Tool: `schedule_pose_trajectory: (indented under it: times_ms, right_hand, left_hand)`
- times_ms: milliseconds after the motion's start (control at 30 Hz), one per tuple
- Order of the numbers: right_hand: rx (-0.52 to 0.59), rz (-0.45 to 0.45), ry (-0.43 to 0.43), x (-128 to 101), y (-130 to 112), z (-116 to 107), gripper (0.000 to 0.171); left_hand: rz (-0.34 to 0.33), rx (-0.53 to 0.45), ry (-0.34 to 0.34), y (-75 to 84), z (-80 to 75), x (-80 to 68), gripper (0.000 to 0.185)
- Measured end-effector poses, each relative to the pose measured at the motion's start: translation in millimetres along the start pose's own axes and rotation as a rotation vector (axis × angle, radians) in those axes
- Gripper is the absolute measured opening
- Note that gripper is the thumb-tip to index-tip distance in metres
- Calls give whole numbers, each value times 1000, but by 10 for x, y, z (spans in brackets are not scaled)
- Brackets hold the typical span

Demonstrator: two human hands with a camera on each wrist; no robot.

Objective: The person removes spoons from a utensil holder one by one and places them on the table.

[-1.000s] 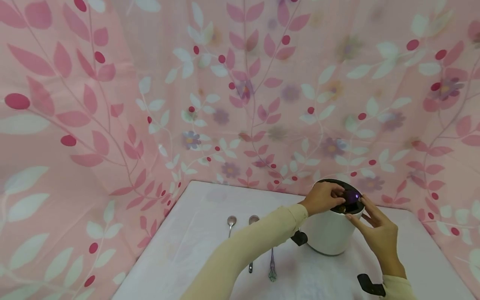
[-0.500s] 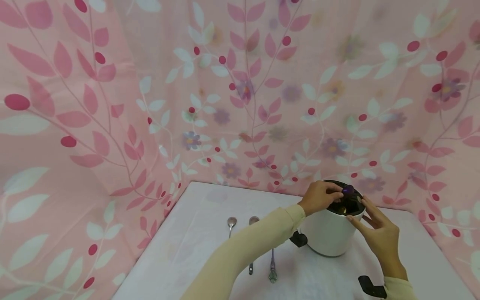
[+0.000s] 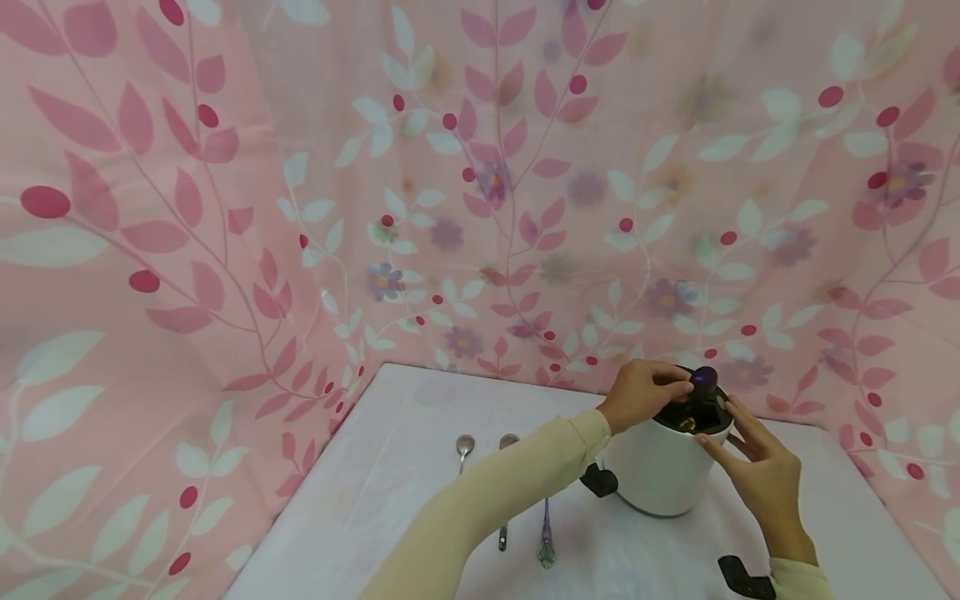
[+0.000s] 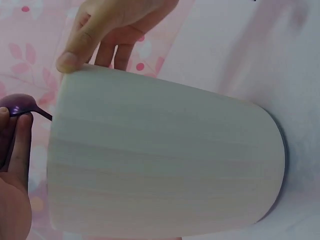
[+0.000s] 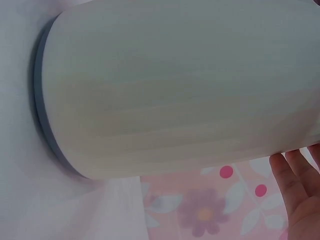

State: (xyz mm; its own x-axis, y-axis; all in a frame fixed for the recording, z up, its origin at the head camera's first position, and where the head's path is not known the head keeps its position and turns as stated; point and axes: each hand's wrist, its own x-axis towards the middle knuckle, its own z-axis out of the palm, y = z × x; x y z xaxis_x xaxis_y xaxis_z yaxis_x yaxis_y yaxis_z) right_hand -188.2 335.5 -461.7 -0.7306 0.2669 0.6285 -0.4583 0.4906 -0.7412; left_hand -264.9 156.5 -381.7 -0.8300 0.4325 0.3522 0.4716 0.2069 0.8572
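Note:
A white canister [image 3: 660,467] with a dark interior stands upright on the right of the table. My left hand [image 3: 637,393] is over its mouth, pinching a purple spoon [image 3: 705,379] near the bowl. In the left wrist view the spoon's bowl [image 4: 20,102] sticks out above the rim, and its handle runs down behind the canister wall. My right hand [image 3: 765,471] holds the canister at the rim's right side, thumb near and fingers beyond. The right wrist view has the canister wall [image 5: 175,90] filling most of the picture, with right fingertips touching it. Small gold glints show inside the canister.
Left of the canister lies a silver spoon [image 3: 465,443], with another spoon bowl [image 3: 508,440] beside it. A dark handle end [image 3: 502,537] and an ornate purple handle [image 3: 546,546] emerge below the left sleeve [image 3: 517,479]. Pink floral cloth [image 3: 525,208] hangs behind the white table [image 3: 405,408].
The purple spoon's bowl has risen from down in the canister's mouth to stand above the rim. My left hand has shifted slightly; the right hand keeps its hold.

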Motion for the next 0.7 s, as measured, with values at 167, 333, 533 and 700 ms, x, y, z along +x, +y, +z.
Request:
schedule_pose_trajectory:
  times_ms: [167,333,533,700]
  right_hand:
    - [-7,-9,-8,3,-127,4,68]
    - [4,-19,3,15,-61,-6,69]
    - [8,-2,7,18,20,7,70]
    - [-10,21,0,15,-74,9,68]
  left_hand:
    - [-5,0,-11,125,-59,-19,18]
    - [-13,-115,12,215,-98,6,19]
    - [33,-198,49,321,-174,52,20]
    - [85,-183,60,505,-262,88,21]
